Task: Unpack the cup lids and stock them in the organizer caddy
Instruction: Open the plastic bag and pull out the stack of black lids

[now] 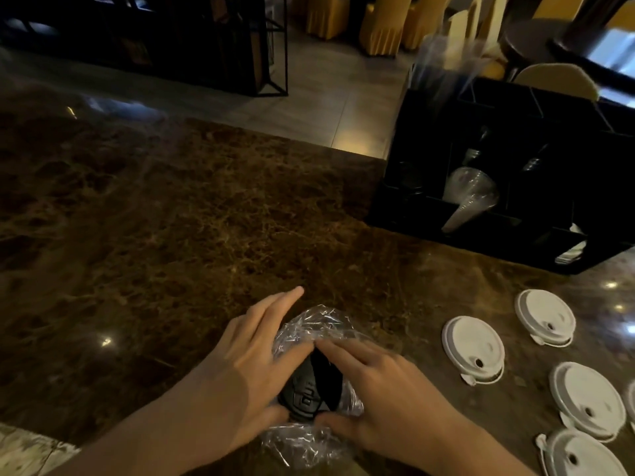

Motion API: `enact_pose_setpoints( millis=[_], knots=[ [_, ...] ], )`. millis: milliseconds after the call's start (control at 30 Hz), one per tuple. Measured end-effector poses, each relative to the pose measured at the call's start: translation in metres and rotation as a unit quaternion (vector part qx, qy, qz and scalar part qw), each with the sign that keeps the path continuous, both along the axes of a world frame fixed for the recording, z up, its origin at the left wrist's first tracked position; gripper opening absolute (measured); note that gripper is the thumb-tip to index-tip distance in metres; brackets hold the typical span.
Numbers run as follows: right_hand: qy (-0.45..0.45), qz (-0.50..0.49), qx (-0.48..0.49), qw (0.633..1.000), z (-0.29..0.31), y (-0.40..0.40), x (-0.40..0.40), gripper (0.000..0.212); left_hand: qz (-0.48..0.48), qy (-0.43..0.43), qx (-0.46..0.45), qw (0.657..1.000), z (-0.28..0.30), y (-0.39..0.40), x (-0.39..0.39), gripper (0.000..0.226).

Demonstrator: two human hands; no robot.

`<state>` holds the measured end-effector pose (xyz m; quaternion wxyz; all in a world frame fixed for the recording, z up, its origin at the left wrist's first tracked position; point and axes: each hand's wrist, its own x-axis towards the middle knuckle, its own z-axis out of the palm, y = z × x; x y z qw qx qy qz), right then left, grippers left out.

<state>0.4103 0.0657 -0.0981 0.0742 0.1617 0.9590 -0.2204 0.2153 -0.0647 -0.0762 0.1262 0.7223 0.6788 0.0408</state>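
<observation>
Both hands, left hand (240,369) and right hand (385,389), have fingers (335,350) pinching the crinkly plastic wrap (309,324) around black lids (311,389): light, slippery, probably best gripped by their rims; caddy (426,139) at two o'clock.

The marble counter (144,214) is unobstructed across its left and centre, from the near edge to the far edge. At near centre, both hands, left hand (240,365) and right hand (388,389), occupy the surface around a crinkled plastic bag (319,324) holding black lids (309,389). At near right, white lids (473,348) lie flat in a cluster with narrow gaps between them. At far right, the black organizer caddy (429,139) blocks passage; clear cups (469,197) project from one compartment. The strip between caddy and white lids appears open, though lighting is dim.
</observation>
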Motion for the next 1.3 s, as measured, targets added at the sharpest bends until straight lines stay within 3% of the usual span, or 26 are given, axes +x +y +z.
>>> enact_pose_setpoints(
  millis=[67, 133, 233, 500, 600, 733, 1067, 1167, 1267, 1300],
  knots=[
    [0.003, 0.004, 0.007, 1.000, 0.000, 0.001, -0.003, 0.086, -0.035, -0.047, 0.066, 0.996, 0.007, -0.005, 0.007, 0.058],
    [0.010, 0.009, 0.007, 1.000, 0.000, 0.001, -0.006, 0.083, -0.072, -0.090, 0.067, 0.991, 0.008, -0.005, 0.009, 0.058],
    [0.014, 0.009, 0.001, 1.000, -0.002, 0.001, -0.006, 0.089, -0.098, -0.046, 0.040, 0.993, 0.002, -0.001, 0.000, 0.067],
    [0.030, -0.002, 0.011, 0.999, -0.020, 0.008, 0.001, 0.104, -0.015, -0.023, -0.041, 0.999, -0.027, -0.003, -0.018, 0.097],
    [0.014, -0.001, 0.001, 1.000, -0.031, 0.009, 0.001, 0.107, 0.050, -0.159, -0.073, 0.983, -0.044, -0.005, -0.018, 0.096],
    [0.020, -0.012, -0.035, 0.999, -0.039, 0.011, 0.001, 0.103, 0.084, -0.214, -0.081, 0.970, -0.064, -0.007, -0.019, 0.091],
    [-0.028, -0.012, -0.082, 0.996, -0.013, 0.009, 0.001, 0.110, 0.094, -0.183, -0.070, 0.976, -0.071, -0.003, -0.013, 0.103],
    [-0.028, -0.019, -0.027, 0.999, 0.014, -0.002, 0.001, 0.099, 0.083, -0.170, -0.058, 0.980, -0.070, -0.001, -0.012, 0.103],
    [0.079, -0.071, 0.051, 0.993, 0.027, -0.027, -0.001, 0.070, 0.080, -0.149, -0.044, 0.985, -0.071, -0.001, -0.010, 0.103],
    [0.078, -0.093, 0.065, 0.991, 0.027, -0.036, -0.006, 0.065, 0.081, -0.147, -0.041, 0.985, -0.071, 0.000, -0.008, 0.104]
  ],
)
